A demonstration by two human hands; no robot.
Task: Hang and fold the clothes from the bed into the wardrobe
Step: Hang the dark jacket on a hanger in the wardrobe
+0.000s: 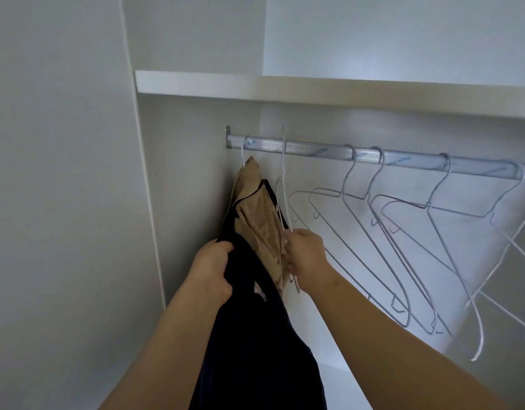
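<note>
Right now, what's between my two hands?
Head view: the tan garment hangs between the left hand, gripping dark cloth, and the right hand, holding a hanger.

Six thin white wire hangers show: four empty hangers [367,197] on the single silver metal rail [314,147], one loaded hanger [242,155] at its left end, and one held hanger [282,173]. There are two garments, a tan fabric garment [255,214] and a dark navy garment [255,321]. There is also one white shelf board [284,87], and two bare hands, left hand [213,270] and right hand [307,258].
</note>
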